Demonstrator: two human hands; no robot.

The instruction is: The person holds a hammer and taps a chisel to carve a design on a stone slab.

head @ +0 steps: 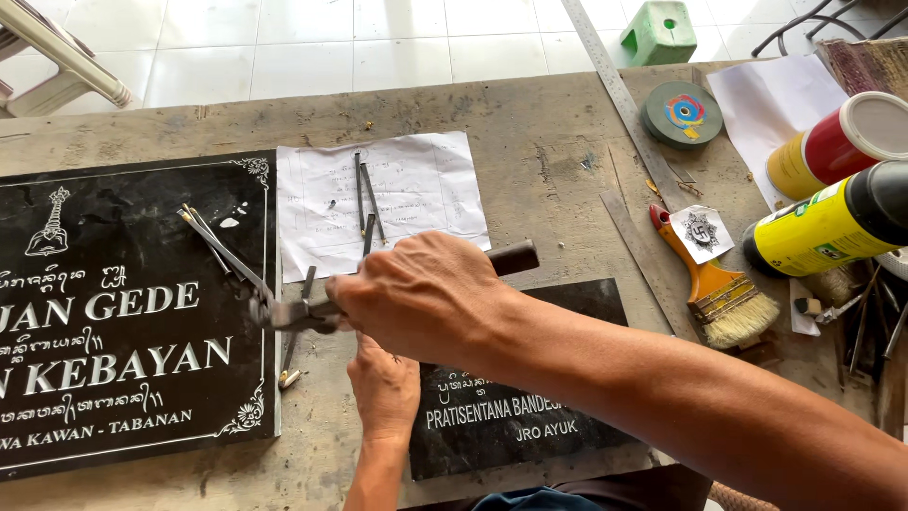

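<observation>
My right hand (421, 295) reaches across from the right and is closed around a hammer (518, 256). The dark handle end sticks out behind the hand, and the metal head (284, 313) is at the right edge of a large black stone plaque (132, 312) with white engraved lettering. My left hand (383, 390) lies below it, at the left edge of a smaller black plaque (577, 303); its fingers are hidden under my right hand. A thin chisel (289, 360) lies on the wooden table (530, 123) just left of both hands.
A sheet of paper (426, 189) with three metal chisels (367, 199) lies beyond my hands. Thin rods (213, 241) rest on the large plaque. To the right are a steel ruler (619, 95), a grinding disc (682, 114), a paintbrush (714, 289) and two spray cans (828, 227). A green stool (659, 31) stands on the tiled floor.
</observation>
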